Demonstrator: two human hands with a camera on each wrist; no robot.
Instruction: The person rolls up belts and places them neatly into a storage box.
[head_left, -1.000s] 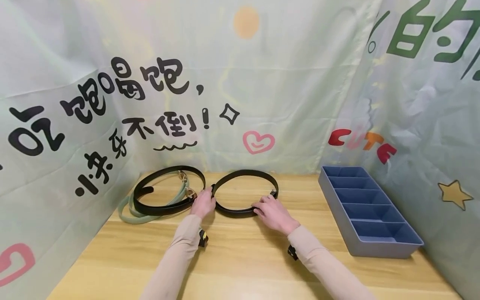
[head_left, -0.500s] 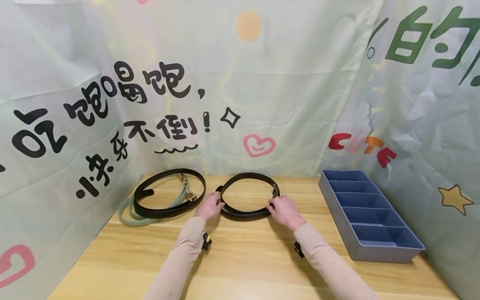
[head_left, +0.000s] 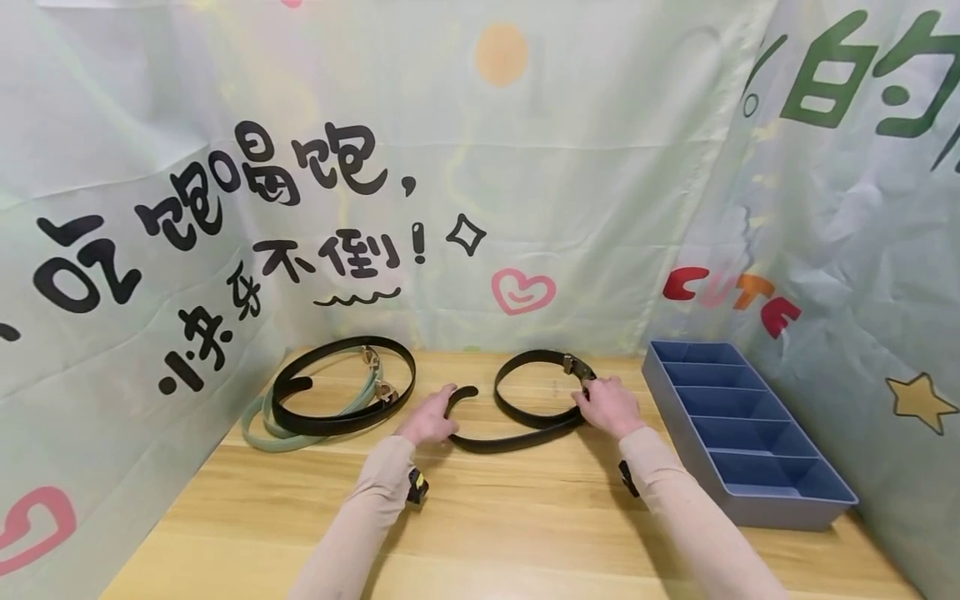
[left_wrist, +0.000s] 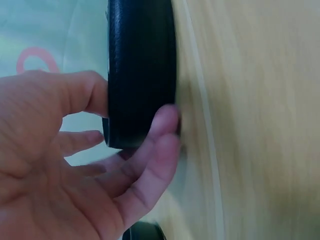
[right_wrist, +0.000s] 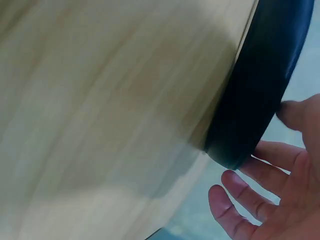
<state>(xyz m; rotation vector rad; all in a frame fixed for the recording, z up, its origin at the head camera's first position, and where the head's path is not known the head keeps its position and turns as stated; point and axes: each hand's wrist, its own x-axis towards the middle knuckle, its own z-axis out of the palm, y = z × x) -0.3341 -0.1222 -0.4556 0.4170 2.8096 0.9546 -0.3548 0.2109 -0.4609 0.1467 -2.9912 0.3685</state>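
A black belt (head_left: pixel 517 442) lies on edge between the hands in the head view, its right part looped and its loose end curving back at left. The left hand (head_left: pixel 431 418) holds the strap at that left bend; in the left wrist view its fingers (left_wrist: pixel 157 160) lie over the lower edge of the black strap (left_wrist: pixel 142 65). At the loop's right side, near the metal buckle (head_left: pixel 576 367), the right hand (head_left: pixel 611 407) grips the belt. In the right wrist view its thumb (right_wrist: pixel 295 115) touches one edge of the strap, while two lower fingers stand off it.
To the left, another coiled black belt (head_left: pixel 322 425) overlaps a pale green belt (head_left: pixel 273 444); metal buckles show on their right. A blue-grey divided box (head_left: pixel 787 512) stands at right on the wooden table (head_left: pixel 510 533). Printed cloth (head_left: pixel 585 208) hangs behind and at both sides.
The right hand has moved right with the buckle side of the belt. The belt's single ring has opened into a smaller loop and a free end at left. The left hand moved slightly right.
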